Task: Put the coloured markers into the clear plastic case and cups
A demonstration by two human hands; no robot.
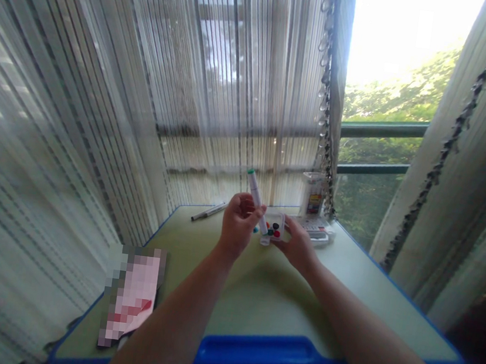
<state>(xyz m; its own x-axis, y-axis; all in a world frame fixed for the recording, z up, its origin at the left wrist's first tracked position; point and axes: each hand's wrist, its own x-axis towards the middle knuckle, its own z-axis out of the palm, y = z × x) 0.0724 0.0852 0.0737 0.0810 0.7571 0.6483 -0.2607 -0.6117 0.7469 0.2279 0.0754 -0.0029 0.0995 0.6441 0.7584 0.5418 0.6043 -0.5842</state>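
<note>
Near the far side of the table, my left hand [238,223] pinches a white marker [256,191] with a green end, held tilted with that end pointing up. The marker's lower end overlaps the opening of a small clear case [280,219]. My right hand [299,245] is wrapped round the right side of this case and holds it tipped toward me. Several coloured marker ends, among them red, black, orange and teal, show inside the case. The fingertips of my right hand are partly hidden behind it.
A grey pen [208,212] lies on the blue-edged table [263,302] at the far left. Clear plastic packaging [319,231] and a transparent container [313,193] sit at the back right. A pixelated pink item [136,293] is at the left. Curtains [237,87] hang behind.
</note>
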